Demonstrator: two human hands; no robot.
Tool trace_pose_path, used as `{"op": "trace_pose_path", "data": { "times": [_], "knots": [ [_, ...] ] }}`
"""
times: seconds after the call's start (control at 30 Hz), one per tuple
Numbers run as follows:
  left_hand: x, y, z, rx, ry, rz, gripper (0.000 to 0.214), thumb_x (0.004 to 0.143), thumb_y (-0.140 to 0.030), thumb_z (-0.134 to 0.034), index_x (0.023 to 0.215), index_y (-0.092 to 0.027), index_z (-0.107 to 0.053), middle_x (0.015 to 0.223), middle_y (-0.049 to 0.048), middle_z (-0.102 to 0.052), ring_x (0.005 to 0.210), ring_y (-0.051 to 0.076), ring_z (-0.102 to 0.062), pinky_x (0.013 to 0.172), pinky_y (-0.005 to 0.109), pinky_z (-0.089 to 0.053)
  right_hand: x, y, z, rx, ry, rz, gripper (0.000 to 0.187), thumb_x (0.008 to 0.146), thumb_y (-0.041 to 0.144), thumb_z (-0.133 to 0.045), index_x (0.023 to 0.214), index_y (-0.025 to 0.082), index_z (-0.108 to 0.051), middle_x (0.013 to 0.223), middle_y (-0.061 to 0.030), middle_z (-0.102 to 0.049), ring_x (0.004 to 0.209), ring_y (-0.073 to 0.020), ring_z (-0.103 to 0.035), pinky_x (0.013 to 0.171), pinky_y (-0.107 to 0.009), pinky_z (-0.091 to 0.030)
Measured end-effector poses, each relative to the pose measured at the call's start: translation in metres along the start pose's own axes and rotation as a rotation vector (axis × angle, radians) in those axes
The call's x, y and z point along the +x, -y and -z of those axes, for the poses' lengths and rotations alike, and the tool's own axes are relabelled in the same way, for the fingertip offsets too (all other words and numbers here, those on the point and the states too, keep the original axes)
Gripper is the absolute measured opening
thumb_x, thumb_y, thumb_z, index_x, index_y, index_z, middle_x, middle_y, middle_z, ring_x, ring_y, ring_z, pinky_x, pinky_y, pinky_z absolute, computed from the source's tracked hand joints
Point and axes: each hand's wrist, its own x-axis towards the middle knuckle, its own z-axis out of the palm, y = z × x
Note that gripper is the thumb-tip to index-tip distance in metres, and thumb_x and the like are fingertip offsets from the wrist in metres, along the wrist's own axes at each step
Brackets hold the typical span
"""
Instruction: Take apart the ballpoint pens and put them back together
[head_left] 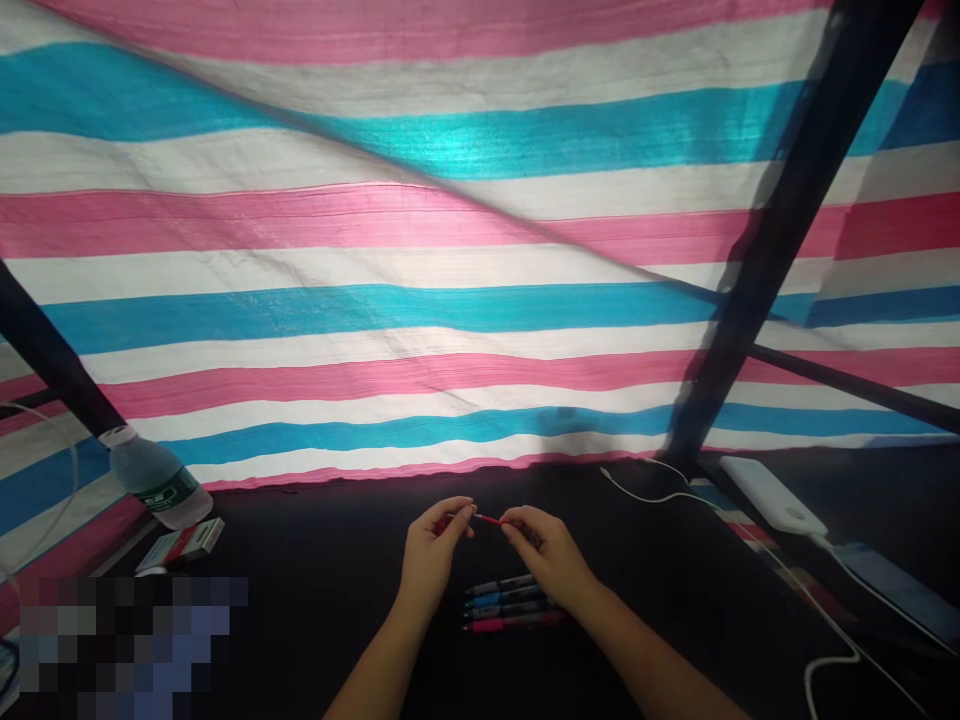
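Observation:
My left hand (435,545) is closed in a pinch in the middle of the view, above the dark table. A bit of red shows between its fingers; what it is, I cannot make out. Facing it, my right hand (551,560) pinches a thin red pen refill (491,519), whose pale tip points left and reaches the left fingertips. Below the hands lie several pens side by side: a dark one (495,586), a blue one (487,601) and a pink one (491,626) among them. The right hand and wrist cover their right ends.
A plastic bottle (161,485) and a small box (184,543) stand at the left. On the right are a white power bank (772,495), a phone (900,585) and a white cable (795,580). Striped sheeting (420,300) and dark posts (795,230) close off the far side.

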Motion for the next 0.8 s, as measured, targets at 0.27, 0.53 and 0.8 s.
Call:
{"op": "trace_pose_path", "data": {
  "times": [0.27, 0.53, 0.8],
  "knots": [
    [-0.0005, 0.0005, 0.0014, -0.017, -0.043, 0.057, 0.048, 0.074, -0.052, -0.081, 0.103, -0.014, -0.078, 0.067, 0.0041, -0.071, 0.046, 0.011, -0.052, 0.044, 0.022, -0.036, 0.0004, 0.0021, 0.0011, -0.017, -0.048, -0.003, 0.027, 0.1, 0.039, -0.054, 0.095, 0.02, -0.072, 0.08, -0.0044, -0.069, 0.068, -0.0187, -0.06, 0.062, -0.029, -0.046],
    [-0.0007, 0.0021, -0.0005, -0.048, -0.011, 0.075, 0.045, 0.078, -0.05, -0.079, 0.104, -0.014, -0.076, 0.069, 0.0026, -0.069, 0.041, 0.005, -0.039, 0.04, 0.02, -0.025, -0.0002, 0.0015, 0.0017, -0.024, -0.033, -0.005, 0.025, 0.101, 0.037, -0.054, 0.095, 0.02, -0.072, 0.081, -0.0039, -0.068, 0.068, -0.018, -0.059, 0.061, -0.028, -0.044],
    [-0.0002, 0.0009, -0.0003, -0.045, -0.019, 0.085, 0.043, 0.076, -0.049, -0.081, 0.101, -0.015, -0.077, 0.069, 0.0022, -0.069, 0.043, 0.007, -0.044, 0.042, 0.021, -0.03, -0.0001, 0.0027, 0.0008, -0.024, -0.034, -0.003, 0.026, 0.1, 0.039, -0.055, 0.094, 0.02, -0.073, 0.081, -0.0041, -0.069, 0.067, -0.018, -0.059, 0.061, -0.028, -0.045]
  ]
}}
